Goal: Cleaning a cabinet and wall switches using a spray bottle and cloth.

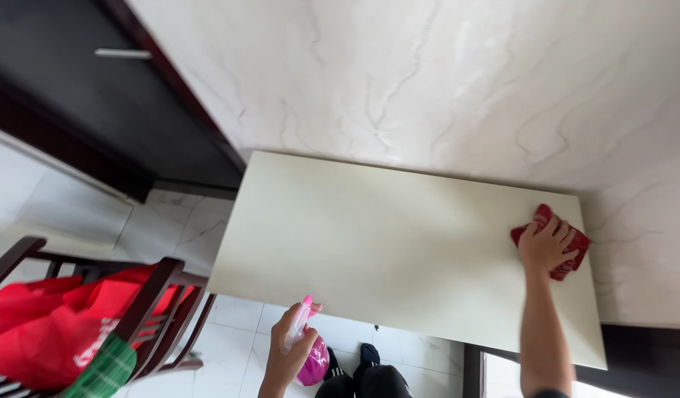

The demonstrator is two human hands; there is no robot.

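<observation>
My right hand presses a red cloth flat on the cream tabletop, near its far right corner by the wall. My left hand hangs below the table's near edge and grips a pink spray bottle with a pale nozzle, held over the floor. The bottle is apart from the table.
Marbled white walls meet behind the table and to its right. A dark wooden chair with red fabric draped on it stands at the lower left. A dark cabinet lies at the upper left. White floor tiles sit between them.
</observation>
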